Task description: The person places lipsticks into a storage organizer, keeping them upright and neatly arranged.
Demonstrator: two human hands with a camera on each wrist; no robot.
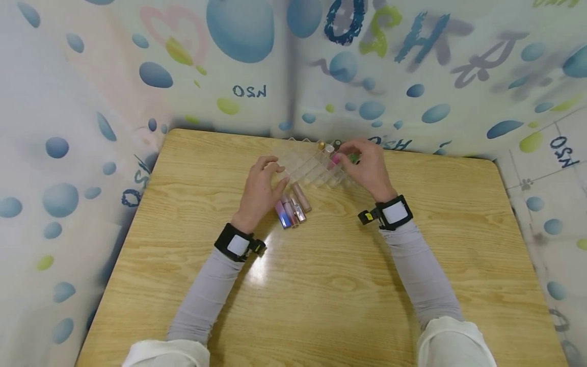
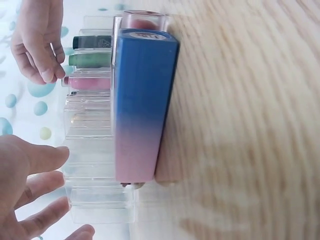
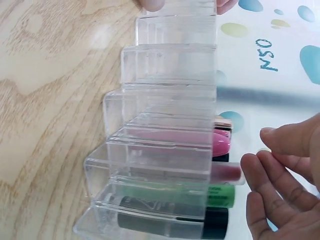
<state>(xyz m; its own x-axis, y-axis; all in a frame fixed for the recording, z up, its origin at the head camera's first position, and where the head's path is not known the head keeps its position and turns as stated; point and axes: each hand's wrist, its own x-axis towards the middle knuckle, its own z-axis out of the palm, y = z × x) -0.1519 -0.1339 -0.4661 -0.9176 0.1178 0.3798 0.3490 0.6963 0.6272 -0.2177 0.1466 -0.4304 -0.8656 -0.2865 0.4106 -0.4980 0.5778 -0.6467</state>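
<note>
A clear stepped organizer stands near the table's back edge, several cosmetic tubes upright in its right compartments. Among them are a pink tube, a green tube and a black-capped tube. My right hand hovers over that end, thumb and fingers loosely bent; the right wrist view shows a gap between its fingertips and the tubes. At the organizer's left end is my left hand, fingers spread, fingertips at its edge. Just in front lie a blue-pink lipstick box and several lip gloss tubes.
The wooden table extends in front of the organizer and to both sides. Directly behind it rises a wall covering with blue dots and lettering. Each wrist wears a black strap with a small camera.
</note>
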